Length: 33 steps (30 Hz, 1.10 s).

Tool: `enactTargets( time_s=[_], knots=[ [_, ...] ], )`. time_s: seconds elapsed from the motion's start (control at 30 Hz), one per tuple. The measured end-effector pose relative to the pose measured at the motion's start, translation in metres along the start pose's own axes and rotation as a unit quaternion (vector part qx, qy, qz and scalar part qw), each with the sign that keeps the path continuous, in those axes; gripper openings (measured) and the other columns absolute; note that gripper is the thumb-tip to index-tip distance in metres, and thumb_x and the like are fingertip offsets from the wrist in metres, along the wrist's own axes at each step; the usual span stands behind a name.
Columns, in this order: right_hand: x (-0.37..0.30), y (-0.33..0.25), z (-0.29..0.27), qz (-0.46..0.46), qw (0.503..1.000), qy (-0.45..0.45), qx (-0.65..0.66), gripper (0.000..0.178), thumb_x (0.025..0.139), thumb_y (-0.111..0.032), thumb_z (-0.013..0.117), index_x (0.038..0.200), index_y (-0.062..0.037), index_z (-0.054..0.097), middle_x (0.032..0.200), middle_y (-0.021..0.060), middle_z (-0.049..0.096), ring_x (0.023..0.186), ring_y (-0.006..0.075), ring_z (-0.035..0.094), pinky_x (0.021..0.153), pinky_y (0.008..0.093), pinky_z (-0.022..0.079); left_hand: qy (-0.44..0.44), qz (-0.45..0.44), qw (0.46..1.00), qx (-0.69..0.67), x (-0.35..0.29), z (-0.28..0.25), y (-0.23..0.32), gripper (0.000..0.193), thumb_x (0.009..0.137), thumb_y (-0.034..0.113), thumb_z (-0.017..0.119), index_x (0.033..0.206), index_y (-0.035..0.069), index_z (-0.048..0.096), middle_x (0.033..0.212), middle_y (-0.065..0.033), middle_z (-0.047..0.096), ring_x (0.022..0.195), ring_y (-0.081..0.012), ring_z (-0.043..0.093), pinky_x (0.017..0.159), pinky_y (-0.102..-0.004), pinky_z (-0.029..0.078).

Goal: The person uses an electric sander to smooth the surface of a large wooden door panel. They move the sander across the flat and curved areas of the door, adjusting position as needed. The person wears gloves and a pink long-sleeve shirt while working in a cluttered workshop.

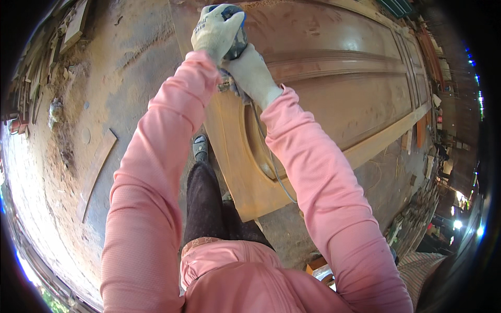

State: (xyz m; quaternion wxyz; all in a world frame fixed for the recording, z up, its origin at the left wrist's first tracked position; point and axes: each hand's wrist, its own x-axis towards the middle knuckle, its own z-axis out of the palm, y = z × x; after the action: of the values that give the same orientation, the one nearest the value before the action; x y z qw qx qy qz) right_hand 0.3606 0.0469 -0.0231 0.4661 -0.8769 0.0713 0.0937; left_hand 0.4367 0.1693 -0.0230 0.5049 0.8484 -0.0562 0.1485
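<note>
Both hands wear pale work gloves and reach far forward over the near left end of a large brown wooden door (339, 104). My left hand (215, 30) is wrapped over the top of a dark corded power tool (238, 44), its fingers closed. Just nearer and to the right, my right hand (251, 73) is closed around the tool's rear part, mostly hidden by the glove. A grey cord (279, 180) hangs from there across the door's curved oval recess (257, 141). The tool's working face is hidden beneath my hands.
A thin curved wooden strip (96, 175) lies on the dusty floor (141, 78) to the left. Boards (75, 26) are piled at the far left. More scrap wood (415, 219) is stacked at the right. My sandalled foot (200, 148) stands beside the door's near left edge.
</note>
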Motion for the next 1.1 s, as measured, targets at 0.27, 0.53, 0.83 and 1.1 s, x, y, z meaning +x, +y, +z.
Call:
enactTargets(
  time_s=[0.27, 0.53, 0.83, 1.1],
  knots=[
    [-0.052, 0.01, 0.012, -0.057, 0.995, 0.069, -0.044, 0.06, 0.085, -0.033, 0.087, 0.121, 0.0088, 0.063, 0.09, 0.0171, 0.077, 0.069, 0.024, 0.075, 0.062, 0.0395, 0.058, -0.005, -0.099, 0.995, -0.005, -0.055, -0.017, 0.02, 0.036, 0.092, 0.046, 0.073, 0.117, 0.021, 0.082, 0.134, -0.0097, 0.068, 0.124, -0.0345, 0.068, 0.106, -0.0456, 0.053],
    [0.015, -0.013, 0.004, 0.048, 0.997, -0.058, 0.022, 0.075, 0.086, -0.05, 0.083, 0.126, 0.0081, 0.058, 0.108, 0.0286, 0.077, 0.107, 0.045, 0.076, 0.09, 0.0503, 0.059, 0.017, 0.022, 1.0, 0.012, 0.012, -0.008, -0.007, 0.038, 0.093, 0.047, 0.07, 0.119, 0.022, 0.081, 0.132, -0.0156, 0.069, 0.121, -0.0376, 0.069, 0.103, -0.0477, 0.055],
    [-0.201, 0.064, -0.03, 0.031, 0.978, -0.182, 0.094, 0.06, 0.098, -0.031, 0.073, 0.148, -0.0031, 0.054, 0.12, 0.0258, 0.075, 0.109, 0.0455, 0.073, 0.091, 0.0535, 0.057, -0.265, 0.29, 0.866, 0.308, -0.174, -0.014, 0.082, 0.013, 0.082, 0.028, 0.071, 0.081, 0.016, 0.075, 0.087, -0.0036, 0.074, 0.087, -0.0256, 0.069, 0.098, -0.0467, 0.051],
    [-0.243, 0.097, -0.021, -0.151, 0.975, -0.017, -0.163, 0.044, 0.101, -0.03, 0.072, 0.134, -0.0044, 0.062, 0.093, 0.0128, 0.072, 0.079, 0.0295, 0.071, 0.075, 0.0458, 0.056, -0.216, 0.272, 0.935, 0.069, -0.209, -0.01, 0.085, 0.017, 0.085, 0.028, 0.075, 0.077, 0.015, 0.067, 0.074, -0.0054, 0.07, 0.078, -0.0274, 0.07, 0.086, -0.0414, 0.055]
  ],
)
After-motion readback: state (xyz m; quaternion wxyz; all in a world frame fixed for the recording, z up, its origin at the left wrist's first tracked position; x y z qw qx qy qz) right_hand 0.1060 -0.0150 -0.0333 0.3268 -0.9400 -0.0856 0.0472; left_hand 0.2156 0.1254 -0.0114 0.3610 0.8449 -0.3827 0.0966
